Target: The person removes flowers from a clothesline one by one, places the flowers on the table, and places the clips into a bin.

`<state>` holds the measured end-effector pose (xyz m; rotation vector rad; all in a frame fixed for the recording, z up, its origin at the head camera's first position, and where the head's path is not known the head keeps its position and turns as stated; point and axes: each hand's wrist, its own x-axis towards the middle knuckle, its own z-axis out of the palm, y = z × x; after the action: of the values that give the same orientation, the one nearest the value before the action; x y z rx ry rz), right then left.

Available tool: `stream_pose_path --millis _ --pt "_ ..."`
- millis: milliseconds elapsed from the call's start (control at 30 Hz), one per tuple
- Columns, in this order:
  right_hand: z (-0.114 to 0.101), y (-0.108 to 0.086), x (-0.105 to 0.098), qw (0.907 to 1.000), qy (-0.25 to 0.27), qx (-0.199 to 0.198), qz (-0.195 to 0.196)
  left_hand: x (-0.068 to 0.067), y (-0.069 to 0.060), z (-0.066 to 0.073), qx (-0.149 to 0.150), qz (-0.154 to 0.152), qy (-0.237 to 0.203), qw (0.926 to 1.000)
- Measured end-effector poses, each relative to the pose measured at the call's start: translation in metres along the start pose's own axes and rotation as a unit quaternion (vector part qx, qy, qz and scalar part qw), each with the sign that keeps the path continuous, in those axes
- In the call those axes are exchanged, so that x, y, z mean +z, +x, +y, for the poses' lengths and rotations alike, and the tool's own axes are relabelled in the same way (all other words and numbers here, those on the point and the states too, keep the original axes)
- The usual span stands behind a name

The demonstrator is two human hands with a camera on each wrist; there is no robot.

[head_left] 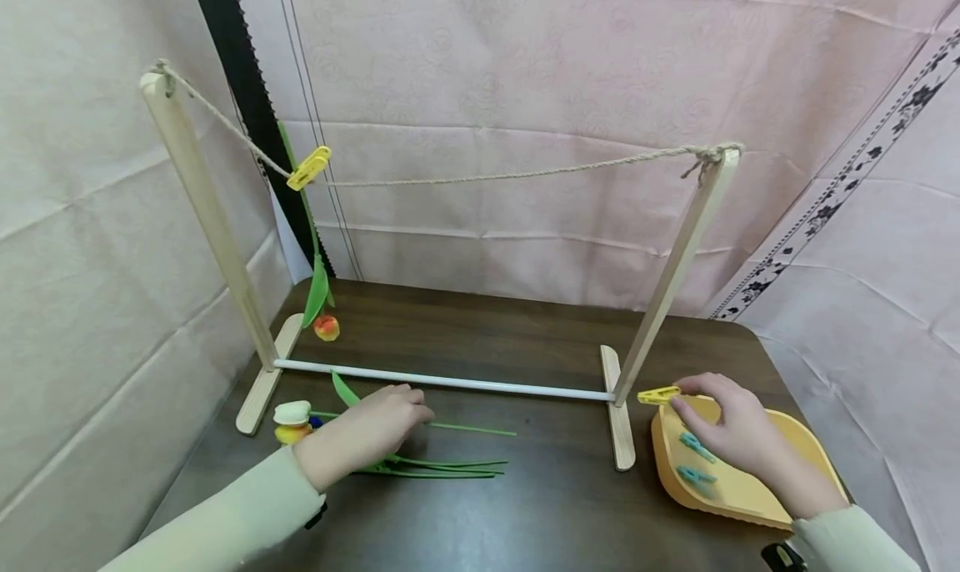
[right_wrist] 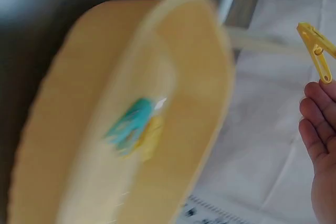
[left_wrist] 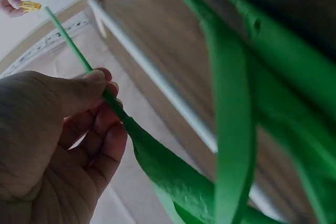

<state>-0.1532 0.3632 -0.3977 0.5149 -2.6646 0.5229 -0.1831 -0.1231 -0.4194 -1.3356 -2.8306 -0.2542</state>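
My left hand pinches the green stem of an artificial tulip between thumb and fingers, low over the table. More green stems lie below that hand. White and yellow-orange tulip heads and a bit of blue show at its left; which head belongs to the held stem I cannot tell. Above the basket, my right hand holds a yellow clothespin by its end. A red-yellow tulip hangs head down from the rope under another yellow clothespin.
A yellow basket at the right holds teal clothespins and a yellow one. The rope is tied between two wooden posts, joined low down by a white rod. Pale cloth hangs behind the dark table.
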Motion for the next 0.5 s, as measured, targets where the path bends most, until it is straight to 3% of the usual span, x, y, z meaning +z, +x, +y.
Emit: stream_pose_path --millis 300,500 --pt "0.041 -0.03 0.002 0.9953 -0.003 0.092 -0.03 0.025 -0.003 0.003 -0.017 -0.017 0.009 0.9997" --pt "0.057 -0.041 0.006 0.991 -0.006 0.121 -0.055 0.038 -0.009 0.002 -0.003 -0.011 0.009 0.9999"
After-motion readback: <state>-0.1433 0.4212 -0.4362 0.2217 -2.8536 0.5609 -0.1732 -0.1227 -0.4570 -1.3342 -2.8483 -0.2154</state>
